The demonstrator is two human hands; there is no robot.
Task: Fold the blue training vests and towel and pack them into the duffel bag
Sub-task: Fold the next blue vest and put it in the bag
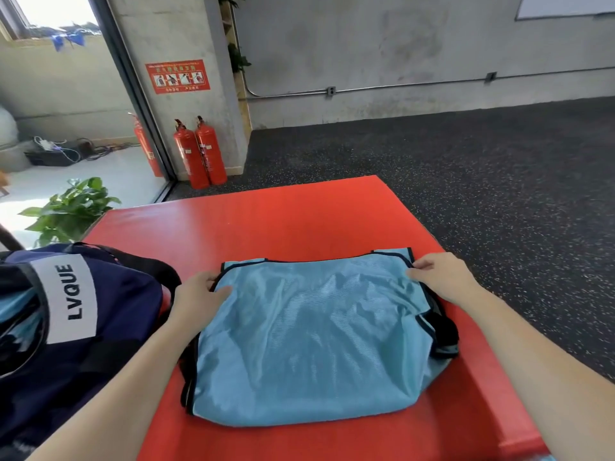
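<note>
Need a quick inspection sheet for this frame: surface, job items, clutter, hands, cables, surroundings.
Surface: red mat on speckled dark floor.
Job's things: blue vest lies flat on the mat; navy duffel bag beside it at left, blue fabric showing inside. Towel: nothing seen.
Clutter: nothing seen on the mat.
Hands: left hand and right hand each pinch a far corner of the vest.
Cables: loose cords on the floor beyond the glass.
Surroundings: fire extinguishers, potted plant, concrete wall.

One head-worn wide-angle camera (the only view) looks forward and down, close over the red counter (299, 221) filling the lower frame, with floor and wall across the top.
</note>
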